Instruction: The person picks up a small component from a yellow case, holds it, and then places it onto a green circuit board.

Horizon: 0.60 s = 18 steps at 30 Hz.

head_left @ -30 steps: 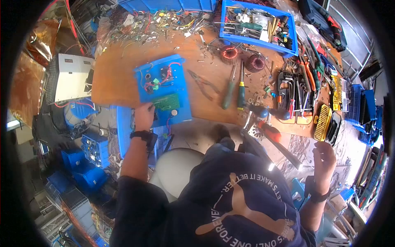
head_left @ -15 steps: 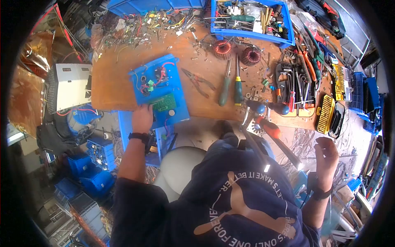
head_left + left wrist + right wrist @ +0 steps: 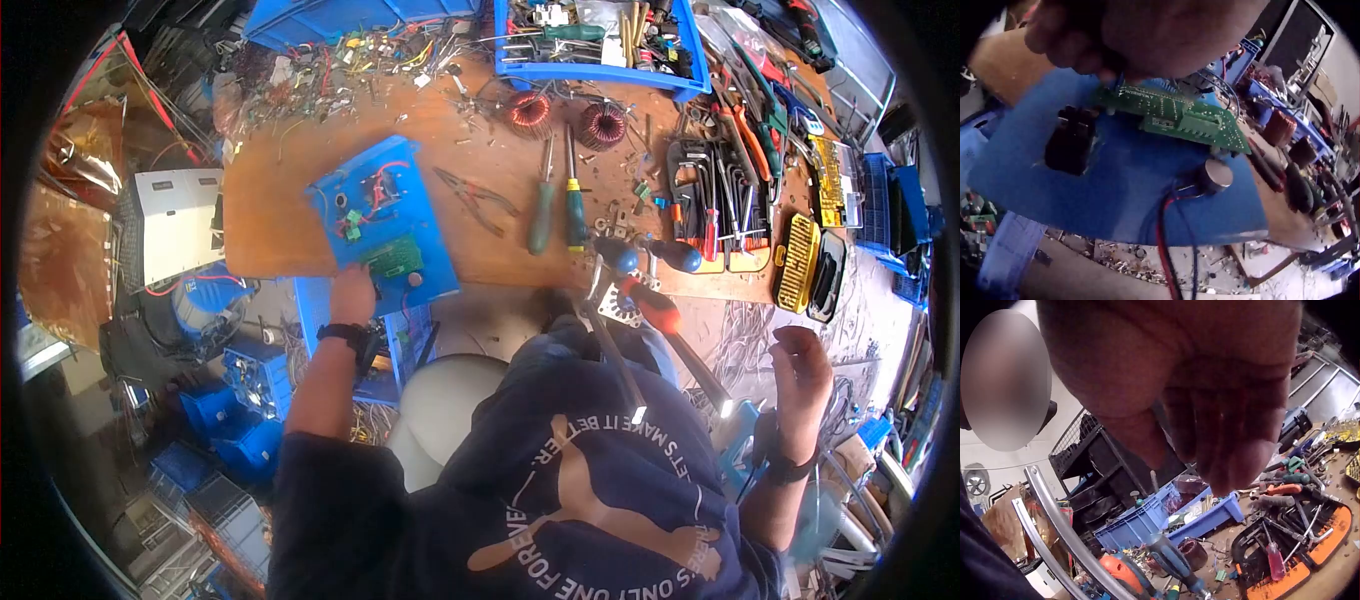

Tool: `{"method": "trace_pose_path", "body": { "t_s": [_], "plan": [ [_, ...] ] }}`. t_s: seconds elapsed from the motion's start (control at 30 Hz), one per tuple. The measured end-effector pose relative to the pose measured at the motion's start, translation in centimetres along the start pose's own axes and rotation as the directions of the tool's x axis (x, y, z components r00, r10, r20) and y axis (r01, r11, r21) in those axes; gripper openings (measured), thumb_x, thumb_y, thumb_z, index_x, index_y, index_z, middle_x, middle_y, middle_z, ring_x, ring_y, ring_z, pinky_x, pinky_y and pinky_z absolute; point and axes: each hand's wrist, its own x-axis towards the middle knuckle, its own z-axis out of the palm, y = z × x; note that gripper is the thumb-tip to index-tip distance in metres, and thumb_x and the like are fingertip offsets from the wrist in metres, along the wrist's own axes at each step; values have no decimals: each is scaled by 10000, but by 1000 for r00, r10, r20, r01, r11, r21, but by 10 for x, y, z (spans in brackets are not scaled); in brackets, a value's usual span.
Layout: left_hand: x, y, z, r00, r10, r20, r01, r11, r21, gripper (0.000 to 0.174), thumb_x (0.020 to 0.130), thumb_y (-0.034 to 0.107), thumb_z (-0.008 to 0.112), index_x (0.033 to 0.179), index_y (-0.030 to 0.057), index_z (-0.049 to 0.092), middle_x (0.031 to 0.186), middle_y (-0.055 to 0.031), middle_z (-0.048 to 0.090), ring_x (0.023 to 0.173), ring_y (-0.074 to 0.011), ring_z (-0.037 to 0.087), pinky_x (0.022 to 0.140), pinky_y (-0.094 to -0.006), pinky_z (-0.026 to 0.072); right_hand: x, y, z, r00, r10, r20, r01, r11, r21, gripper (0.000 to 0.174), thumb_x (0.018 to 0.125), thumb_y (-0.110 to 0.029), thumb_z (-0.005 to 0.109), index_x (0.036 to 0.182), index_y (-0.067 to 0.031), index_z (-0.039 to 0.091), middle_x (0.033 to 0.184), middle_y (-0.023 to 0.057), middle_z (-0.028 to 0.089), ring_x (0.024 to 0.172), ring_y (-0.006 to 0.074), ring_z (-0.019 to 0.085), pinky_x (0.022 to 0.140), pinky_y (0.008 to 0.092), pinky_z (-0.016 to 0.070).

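Observation:
In the head view, my left hand (image 3: 352,292) is at the lower left edge of a blue panel (image 3: 435,275) bearing wired parts. Its curled fingers grip the near-left end of a green circuit board (image 3: 398,257) mounted on the panel; the fingertips are partly hidden. The left wrist view shows the board, a black socket (image 3: 1072,142) and a round silver part (image 3: 1215,176) with red and black leads. My right hand (image 3: 803,375) is raised off the table's right front, fingers loosely bent and holding nothing. Nearest to it is a yellow bit case (image 3: 797,262).
Pliers (image 3: 478,200), two screwdrivers (image 3: 541,215) and two copper coils (image 3: 604,124) lie on the wooden table (image 3: 270,220). A blue tool bin (image 3: 600,72) stands behind. Metal bars (image 3: 690,365) with orange and blue handles jut over the front edge. Hex keys (image 3: 735,200) lie at right.
The head view has shifted, so the table contents sit slightly further left. My left hand stays at the circuit board, and the panel appears turned slightly. The right hand remains raised and moves little.

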Motion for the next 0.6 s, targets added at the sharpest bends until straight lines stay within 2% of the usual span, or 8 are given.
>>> {"method": "trace_pose_path", "body": {
  "t_s": [0.07,0.17,0.27,0.4,0.47,0.6],
  "plan": [
    [0,1,-5,995,-101,2,100,982,-159,286,936,181,392,884,-38,569,869,-217,586,826,-379,583,720,-457,465,1,1,0,1000,-9,6,9,1000,14,153,784,-4,578,933,-8,613,858,54,612,786,132,571,667,261,442],
    [-1,0,-6,998,-69,11,70,980,-184,226,909,142,429,940,-45,553,864,-253,568,806,-405,565,697,-483,459,2,5,-1,1000,-12,13,11,1000,22,152,780,-4,578,928,-9,614,859,57,615,790,136,572,668,265,443],
    [-5,14,-33,996,-70,50,75,991,-110,219,908,144,438,956,-50,529,878,-263,566,825,-412,562,710,-488,457,1,5,0,1000,11,27,-11,1000,-9,149,780,-2,576,924,-9,616,864,60,618,794,136,573,671,265,443],
    [-5,6,-30,999,-45,8,46,988,-144,148,887,111,462,935,-18,516,906,-225,564,854,-385,554,744,-462,455,1,5,2,999,18,34,-18,1000,-17,152,779,-1,577,926,-7,617,865,62,621,789,137,575,673,264,444],
    [-5,4,-36,997,64,-34,-68,992,-103,123,877,102,467,931,1,513,926,-212,550,867,-369,549,754,-448,453,1,8,3,1000,1,25,0,1000,-20,158,777,0,578,930,-3,615,863,62,622,786,135,576,674,263,446],
    [-5,1,-35,994,92,-51,-96,992,-86,106,865,91,476,917,5,507,908,-193,544,887,-361,541,752,-444,449,0,10,4,999,26,34,-26,1000,1,163,774,2,575,932,-4,615,866,63,622,790,134,576,679,261,446]
  ]
}}
